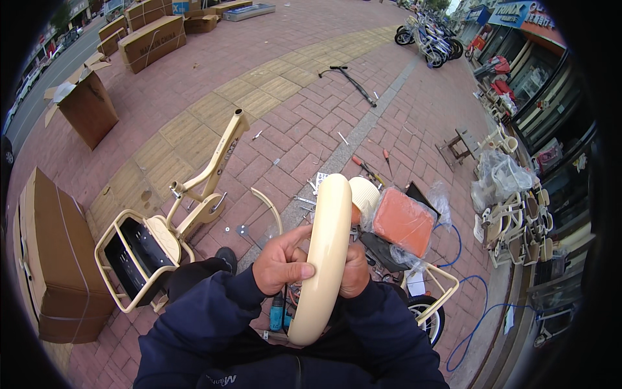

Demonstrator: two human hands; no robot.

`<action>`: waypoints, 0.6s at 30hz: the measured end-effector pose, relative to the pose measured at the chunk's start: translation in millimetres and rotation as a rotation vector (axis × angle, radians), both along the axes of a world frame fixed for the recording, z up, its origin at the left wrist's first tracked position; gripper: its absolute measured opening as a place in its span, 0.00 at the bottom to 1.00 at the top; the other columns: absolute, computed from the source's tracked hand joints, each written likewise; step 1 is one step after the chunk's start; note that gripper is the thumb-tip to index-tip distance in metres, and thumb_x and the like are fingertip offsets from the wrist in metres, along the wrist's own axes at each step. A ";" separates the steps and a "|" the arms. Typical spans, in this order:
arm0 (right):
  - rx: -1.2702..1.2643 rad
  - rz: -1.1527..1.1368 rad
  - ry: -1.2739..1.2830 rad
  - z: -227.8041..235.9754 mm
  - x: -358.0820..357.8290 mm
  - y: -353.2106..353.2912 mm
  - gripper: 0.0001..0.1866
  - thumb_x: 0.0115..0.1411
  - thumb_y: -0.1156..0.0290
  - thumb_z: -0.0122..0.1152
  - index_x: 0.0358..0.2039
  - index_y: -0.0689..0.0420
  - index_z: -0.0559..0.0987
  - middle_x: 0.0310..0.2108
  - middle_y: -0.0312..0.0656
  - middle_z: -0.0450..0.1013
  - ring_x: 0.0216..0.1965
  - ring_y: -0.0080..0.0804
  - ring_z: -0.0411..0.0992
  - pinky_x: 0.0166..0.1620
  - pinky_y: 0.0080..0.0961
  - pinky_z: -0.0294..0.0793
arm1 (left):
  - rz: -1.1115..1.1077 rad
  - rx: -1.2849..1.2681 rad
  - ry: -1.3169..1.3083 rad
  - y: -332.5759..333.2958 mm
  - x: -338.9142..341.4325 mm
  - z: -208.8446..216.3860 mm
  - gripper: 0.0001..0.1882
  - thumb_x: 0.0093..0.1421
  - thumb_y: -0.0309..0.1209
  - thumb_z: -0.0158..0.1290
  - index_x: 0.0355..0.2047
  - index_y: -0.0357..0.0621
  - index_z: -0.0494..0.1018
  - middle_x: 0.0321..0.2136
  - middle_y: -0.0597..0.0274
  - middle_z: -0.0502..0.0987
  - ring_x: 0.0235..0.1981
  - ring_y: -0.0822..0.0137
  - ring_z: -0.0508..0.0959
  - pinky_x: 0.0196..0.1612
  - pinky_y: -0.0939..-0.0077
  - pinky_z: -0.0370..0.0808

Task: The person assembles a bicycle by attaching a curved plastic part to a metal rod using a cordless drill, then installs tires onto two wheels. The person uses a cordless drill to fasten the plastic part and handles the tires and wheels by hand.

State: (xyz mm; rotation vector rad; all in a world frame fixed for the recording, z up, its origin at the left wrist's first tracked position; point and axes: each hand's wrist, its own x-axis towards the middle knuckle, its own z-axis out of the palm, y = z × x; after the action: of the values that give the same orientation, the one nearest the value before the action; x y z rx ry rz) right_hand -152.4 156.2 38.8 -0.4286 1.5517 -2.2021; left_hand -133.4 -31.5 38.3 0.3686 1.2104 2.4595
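Note:
A glossy cream bicycle mudguard [328,236] stands upright in front of my body, its curved outer face toward me. My left hand [280,262] grips its left edge, the thumb lying across the outer face. On the opposite edge, my right hand [354,271] is closed with its fingers curled; part of it is hidden behind the mudguard. Below my left hand lies a teal power drill [277,312], partly covered by the mudguard. A thin cream curved strip [270,206] lies on the paving just left of the mudguard.
Left stands a cream bicycle frame [206,181] with a black-lined carrier, beside a large carton [61,259]. An orange plastic-wrapped box [403,222], screwdrivers [387,159] and a wheel [427,318] lie right. A floor pump [350,83] lies ahead; a blue hose [483,305] trails near the shopfront.

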 end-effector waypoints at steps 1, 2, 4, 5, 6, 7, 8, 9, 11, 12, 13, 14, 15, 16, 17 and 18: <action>0.040 -0.004 0.047 0.3 -0.4 0.4 0.03 0.58 0.78 0.64 0.34 0.61 0.83 0.32 0.36 0.79 0.34 0.22 0.76 0.36 0.20 0.76 | 0.000 0.005 -0.008 -0.3 0.1 1.2 0.42 0.59 0.31 0.59 0.67 0.30 0.49 0.21 0.65 0.75 0.18 0.82 0.67 0.23 0.86 0.59; 0.063 -0.003 0.053 0.1 -0.9 0.4 0.03 0.58 0.78 0.64 0.34 0.60 0.83 0.32 0.36 0.79 0.33 0.21 0.76 0.36 0.20 0.76 | 0.000 0.010 -0.015 -1.1 0.1 2.6 0.42 0.59 0.31 0.59 0.67 0.30 0.49 0.21 0.66 0.74 0.17 0.82 0.66 0.23 0.86 0.58; 0.101 -0.006 0.115 -0.3 -1.7 0.4 0.04 0.58 0.78 0.64 0.34 0.60 0.83 0.32 0.36 0.79 0.33 0.21 0.76 0.36 0.20 0.76 | 0.010 0.026 -0.039 -1.6 0.8 5.8 0.42 0.58 0.31 0.60 0.66 0.30 0.50 0.20 0.67 0.73 0.16 0.83 0.63 0.21 0.87 0.56; 0.093 0.000 0.128 -0.7 -2.1 0.3 0.04 0.58 0.78 0.64 0.34 0.60 0.83 0.32 0.36 0.80 0.33 0.21 0.76 0.36 0.20 0.76 | 0.019 0.037 -0.056 -1.0 1.7 7.1 0.43 0.56 0.32 0.61 0.65 0.29 0.51 0.20 0.69 0.73 0.15 0.83 0.62 0.20 0.88 0.55; 0.086 0.006 0.141 -1.0 -2.2 0.0 0.04 0.58 0.78 0.64 0.34 0.60 0.83 0.32 0.36 0.80 0.34 0.21 0.76 0.36 0.21 0.76 | 0.028 0.053 -0.071 -0.5 2.3 7.8 0.43 0.55 0.33 0.62 0.64 0.28 0.52 0.20 0.70 0.72 0.13 0.84 0.60 0.19 0.89 0.54; 0.066 0.009 0.152 -1.3 -2.3 -0.4 0.04 0.58 0.78 0.64 0.34 0.60 0.83 0.32 0.36 0.80 0.34 0.21 0.76 0.36 0.21 0.76 | 0.032 0.053 -0.075 -0.2 2.5 8.1 0.43 0.55 0.33 0.62 0.64 0.28 0.52 0.20 0.71 0.72 0.14 0.84 0.60 0.19 0.89 0.54; 0.070 -0.001 0.131 -1.6 -1.9 -1.1 0.04 0.58 0.78 0.64 0.34 0.60 0.83 0.32 0.36 0.80 0.34 0.21 0.76 0.36 0.21 0.76 | 0.036 0.058 -0.077 0.0 2.5 7.8 0.43 0.55 0.32 0.62 0.64 0.28 0.53 0.20 0.71 0.72 0.14 0.84 0.60 0.19 0.89 0.54; 0.061 -0.015 0.108 -1.8 -1.0 -2.2 0.04 0.58 0.79 0.64 0.33 0.60 0.83 0.32 0.36 0.80 0.34 0.21 0.76 0.36 0.21 0.76 | 0.040 0.063 -0.080 0.1 2.6 6.9 0.43 0.54 0.32 0.62 0.64 0.28 0.53 0.21 0.71 0.71 0.14 0.84 0.60 0.19 0.89 0.54; 0.033 -0.038 0.075 -1.7 0.1 -5.1 0.03 0.57 0.79 0.64 0.33 0.60 0.83 0.33 0.36 0.79 0.34 0.22 0.76 0.36 0.21 0.76 | 0.032 0.045 -0.038 -0.4 0.2 3.8 0.42 0.58 0.31 0.60 0.66 0.30 0.51 0.19 0.70 0.70 0.15 0.83 0.61 0.20 0.87 0.54; 0.012 -0.048 0.065 -1.6 0.4 -6.7 0.03 0.57 0.79 0.64 0.33 0.61 0.83 0.33 0.37 0.79 0.34 0.22 0.76 0.36 0.21 0.76 | 0.028 0.036 -0.017 -0.5 -0.7 2.1 0.41 0.59 0.31 0.58 0.67 0.31 0.50 0.18 0.70 0.70 0.15 0.83 0.62 0.20 0.86 0.55; -0.009 -0.058 0.055 -1.3 0.7 -8.1 0.03 0.57 0.80 0.65 0.33 0.61 0.83 0.33 0.37 0.79 0.34 0.22 0.76 0.36 0.21 0.76 | 0.035 0.044 -0.018 -0.2 -1.0 0.3 0.41 0.59 0.32 0.59 0.66 0.31 0.50 0.18 0.70 0.70 0.15 0.83 0.62 0.20 0.86 0.55; 0.001 -0.055 0.054 -0.6 1.1 -8.6 0.04 0.57 0.80 0.65 0.33 0.61 0.83 0.34 0.37 0.79 0.34 0.22 0.76 0.37 0.21 0.76 | 0.043 0.051 -0.020 0.5 -1.1 -1.2 0.41 0.59 0.32 0.59 0.66 0.31 0.51 0.18 0.70 0.69 0.15 0.83 0.62 0.20 0.87 0.55; 0.010 -0.053 0.053 0.1 1.8 -9.1 0.04 0.57 0.79 0.65 0.34 0.61 0.83 0.34 0.37 0.79 0.35 0.22 0.76 0.38 0.21 0.76 | 0.050 0.058 -0.022 1.1 -1.2 -2.3 0.41 0.59 0.33 0.59 0.66 0.31 0.51 0.18 0.71 0.69 0.15 0.83 0.62 0.20 0.87 0.55; 0.028 -0.052 0.087 0.6 2.3 -9.5 0.04 0.57 0.79 0.65 0.34 0.62 0.83 0.34 0.37 0.79 0.35 0.22 0.76 0.38 0.21 0.76 | 0.048 0.070 -0.024 1.6 -1.4 -3.2 0.41 0.59 0.33 0.59 0.66 0.31 0.51 0.19 0.71 0.69 0.16 0.83 0.62 0.20 0.87 0.55; 0.047 -0.060 0.079 0.9 2.6 -10.1 0.05 0.57 0.79 0.65 0.35 0.62 0.82 0.35 0.38 0.79 0.36 0.23 0.76 0.39 0.22 0.76 | 0.046 0.081 -0.026 2.1 -1.5 -3.6 0.41 0.59 0.33 0.59 0.66 0.31 0.51 0.19 0.71 0.70 0.16 0.83 0.62 0.20 0.87 0.55; 0.073 -0.070 0.107 1.1 3.1 -10.6 0.05 0.57 0.79 0.65 0.35 0.62 0.82 0.35 0.38 0.79 0.36 0.23 0.75 0.39 0.22 0.76 | 0.045 0.104 -0.032 2.6 -1.6 -4.0 0.41 0.59 0.34 0.59 0.66 0.31 0.52 0.20 0.71 0.70 0.16 0.83 0.62 0.20 0.87 0.55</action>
State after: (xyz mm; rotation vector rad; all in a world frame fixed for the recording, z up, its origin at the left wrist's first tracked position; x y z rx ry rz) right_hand -149.3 145.7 39.9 -0.4835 1.7225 -2.1986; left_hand -135.0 -28.9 34.3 0.3321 1.0922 2.5631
